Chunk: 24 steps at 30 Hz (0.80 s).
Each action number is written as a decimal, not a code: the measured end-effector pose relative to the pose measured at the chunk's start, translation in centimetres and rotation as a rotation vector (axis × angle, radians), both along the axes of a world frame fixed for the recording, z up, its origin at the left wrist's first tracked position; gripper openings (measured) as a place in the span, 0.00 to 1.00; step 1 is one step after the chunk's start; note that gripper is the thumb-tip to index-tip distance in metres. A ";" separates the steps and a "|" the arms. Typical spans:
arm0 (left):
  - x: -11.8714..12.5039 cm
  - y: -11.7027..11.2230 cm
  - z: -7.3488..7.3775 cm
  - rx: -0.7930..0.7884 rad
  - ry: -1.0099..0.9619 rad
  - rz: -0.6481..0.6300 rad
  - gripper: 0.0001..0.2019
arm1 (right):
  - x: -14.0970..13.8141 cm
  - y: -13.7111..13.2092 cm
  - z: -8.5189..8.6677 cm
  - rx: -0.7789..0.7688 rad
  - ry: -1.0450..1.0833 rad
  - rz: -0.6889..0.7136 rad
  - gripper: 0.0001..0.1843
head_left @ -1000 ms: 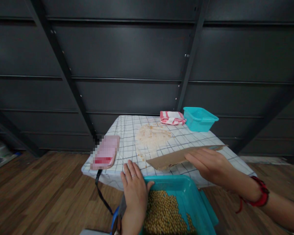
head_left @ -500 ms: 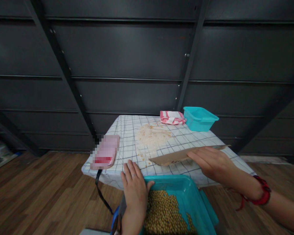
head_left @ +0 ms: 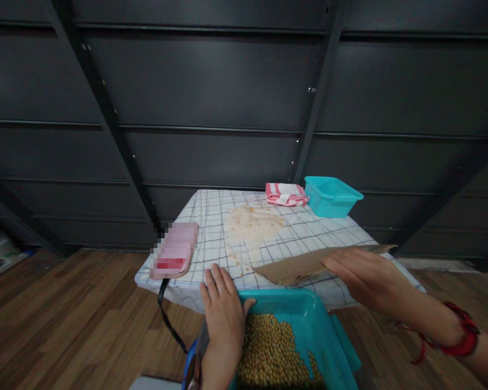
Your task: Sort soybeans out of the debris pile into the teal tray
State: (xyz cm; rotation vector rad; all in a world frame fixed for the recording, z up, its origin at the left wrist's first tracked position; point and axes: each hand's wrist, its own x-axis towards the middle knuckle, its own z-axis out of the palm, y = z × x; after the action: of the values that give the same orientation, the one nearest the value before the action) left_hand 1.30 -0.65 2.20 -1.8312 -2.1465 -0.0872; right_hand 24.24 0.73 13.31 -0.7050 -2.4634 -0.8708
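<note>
My right hand (head_left: 361,276) grips a long brown cardboard piece (head_left: 296,265), holding it low over the near right part of the checked cloth (head_left: 329,233). My left hand (head_left: 223,314) lies with fingers spread on the cloth's front edge, its thumb at the rim of a teal tub (head_left: 284,297). Inside that tub is a heap of small, round, greenish-brown beans or seeds (head_left: 272,346), part of it hidden by my left hand and wrist. A pale, flour-like patch with yellowish crumbs (head_left: 252,225) spreads over the middle of the cloth.
At the back right of the table stand a second teal tub (head_left: 331,200) and a folded red-and-white towel (head_left: 287,194). A pink, partly blurred phone-like object (head_left: 177,249) lies at the left, with a black strap (head_left: 168,319) hanging down. Behind rises a dark panelled wall (head_left: 211,81).
My right hand has moved with the cardboard piece to the right and slightly toward me, away from the pale patch. My left hand has stayed in place.
</note>
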 end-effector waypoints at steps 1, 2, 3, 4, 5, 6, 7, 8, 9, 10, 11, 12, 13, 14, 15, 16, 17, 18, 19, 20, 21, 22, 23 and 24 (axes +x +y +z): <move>0.0 0.0 0.1 -0.007 -0.010 0.001 0.39 | 0.1 -0.1 0.0 -0.005 -0.002 -0.007 0.16; 0.0 0.0 0.2 -0.013 -0.018 0.001 0.39 | 0.2 -0.2 -0.1 -0.010 -0.006 -0.011 0.16; 0.1 0.0 0.2 -0.017 -0.025 0.002 0.39 | 0.3 -0.3 -0.1 -0.014 -0.011 -0.013 0.16; 0.1 0.0 0.3 -0.020 -0.028 0.002 0.40 | 0.5 -0.4 -0.1 -0.016 -0.017 -0.015 0.17; 0.1 0.0 0.3 -0.023 -0.029 0.004 0.40 | 0.5 -0.5 -0.1 -0.014 -0.022 -0.009 0.16; 0.1 0.0 0.3 -0.025 -0.029 0.005 0.40 | 0.6 -0.5 -0.1 -0.010 -0.026 0.001 0.16; 0.1 0.0 0.3 -0.027 -0.029 0.005 0.40 | 0.7 -0.6 -0.1 -0.009 -0.026 0.011 0.16; 0.1 0.0 0.3 -0.029 -0.029 0.004 0.40 | 0.7 -0.6 -0.1 -0.015 -0.023 0.015 0.16; 0.1 0.0 0.3 -0.030 -0.030 0.001 0.40 | 0.7 -0.7 -0.1 -0.026 -0.017 0.015 0.15; 0.1 0.0 0.3 -0.032 -0.033 -0.001 0.40 | 0.7 -0.7 0.0 -0.044 -0.010 0.012 0.16; 0.1 0.0 0.3 -0.032 -0.034 -0.002 0.40 | 0.6 -0.8 0.1 -0.067 -0.003 0.011 0.16; 0.1 -0.1 0.3 -0.030 -0.035 -0.003 0.41 | 0.5 -0.8 0.2 -0.088 0.005 0.010 0.16; 0.1 -0.1 0.3 -0.029 -0.034 -0.003 0.41 | 0.4 -0.9 0.4 -0.096 0.017 0.020 0.16; 0.1 0.0 0.3 -0.026 -0.034 -0.003 0.41 | 0.3 -1.0 0.6 -0.096 0.028 0.035 0.17; 0.0 0.0 0.3 -0.023 -0.034 -0.003 0.41 | 0.2 -1.1 0.8 -0.094 0.041 0.052 0.17; 0.1 0.0 0.3 -0.021 -0.034 -0.002 0.41 | 0.1 -1.3 1.0 -0.097 0.055 0.065 0.17; 0.1 0.0 0.3 -0.017 -0.034 0.000 0.41 | 0.1 -1.4 1.2 -0.108 0.074 0.074 0.17; 0.1 0.0 0.3 -0.014 -0.035 0.001 0.40 | 0.2 -1.6 1.3 -0.129 0.094 0.076 0.17; 0.1 0.0 0.2 -0.010 -0.035 0.002 0.40 | 0.2 -1.7 1.3 -0.154 0.115 0.072 0.17; 0.1 0.0 0.2 -0.007 -0.035 0.002 0.40 | 0.3 -1.9 1.3 -0.182 0.133 0.063 0.17; 0.1 0.0 0.2 -0.006 -0.034 0.002 0.39 | 0.4 -2.1 1.3 -0.202 0.148 0.057 0.16; 0.1 0.0 0.2 -0.006 -0.035 0.002 0.39 | 0.4 -2.3 1.3 -0.215 0.161 0.052 0.17; 0.1 -0.1 0.2 -0.005 -0.037 0.003 0.39 | 0.5 -2.5 1.4 -0.222 0.170 0.052 0.17; 0.1 -0.1 0.2 -0.003 -0.041 0.003 0.39 | 0.5 -2.6 1.6 -0.223 0.178 0.056 0.16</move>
State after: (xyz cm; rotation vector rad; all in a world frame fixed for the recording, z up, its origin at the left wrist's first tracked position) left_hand 1.41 -0.71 2.40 -1.8435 -2.1778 -0.1211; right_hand 24.75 -1.92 14.87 -0.7495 -2.4284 -0.4937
